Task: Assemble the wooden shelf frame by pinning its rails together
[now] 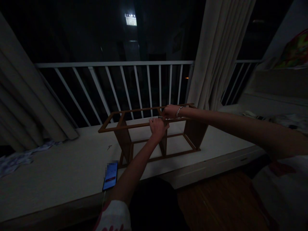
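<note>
A brown wooden shelf frame lies on its side on the white window ledge. My left hand is closed over its upper near rail, around the middle, where a cross panel meets the rail. Just beyond it, my right hand, with a bracelet at the wrist, is bent down with its fingers pinched close to the same joint. A thin pale sliver shows between the two hands, too small to name. What the right fingers hold is hidden.
A lit phone with a cable lies at the ledge's front edge. Small metal pieces lie left of the frame. Behind stand a white railing, a dark window and curtains. Patterned cloth lies far left.
</note>
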`<action>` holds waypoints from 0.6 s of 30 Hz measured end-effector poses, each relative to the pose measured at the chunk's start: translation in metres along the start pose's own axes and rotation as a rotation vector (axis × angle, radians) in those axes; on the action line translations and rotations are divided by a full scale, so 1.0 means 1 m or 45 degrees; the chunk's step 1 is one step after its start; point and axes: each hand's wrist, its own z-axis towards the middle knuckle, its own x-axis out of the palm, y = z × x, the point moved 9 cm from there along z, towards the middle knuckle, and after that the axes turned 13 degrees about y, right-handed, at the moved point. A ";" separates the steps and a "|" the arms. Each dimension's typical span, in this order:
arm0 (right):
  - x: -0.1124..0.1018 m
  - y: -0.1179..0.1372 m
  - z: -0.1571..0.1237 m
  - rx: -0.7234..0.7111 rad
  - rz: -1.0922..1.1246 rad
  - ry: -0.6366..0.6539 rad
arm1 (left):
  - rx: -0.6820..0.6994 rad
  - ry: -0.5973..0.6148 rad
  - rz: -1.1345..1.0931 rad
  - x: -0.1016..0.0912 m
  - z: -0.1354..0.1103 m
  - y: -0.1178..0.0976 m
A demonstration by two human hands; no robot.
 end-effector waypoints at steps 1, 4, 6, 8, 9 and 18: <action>0.000 -0.001 0.001 0.018 0.008 -0.006 | 0.003 -0.009 0.004 0.000 0.000 0.000; 0.001 -0.005 0.006 0.077 0.024 -0.001 | 0.004 -0.022 0.015 0.001 0.001 0.001; 0.002 -0.006 0.009 0.101 0.028 0.020 | -0.009 -0.010 0.017 0.001 0.001 0.001; 0.003 -0.007 0.012 0.107 0.034 0.038 | -0.022 0.004 0.018 0.000 0.001 0.002; 0.003 -0.006 0.012 0.100 0.040 0.038 | -0.021 0.008 0.019 0.000 0.000 0.002; -0.002 0.000 0.000 -0.004 0.074 -0.103 | 0.001 -0.011 0.026 -0.001 -0.002 0.002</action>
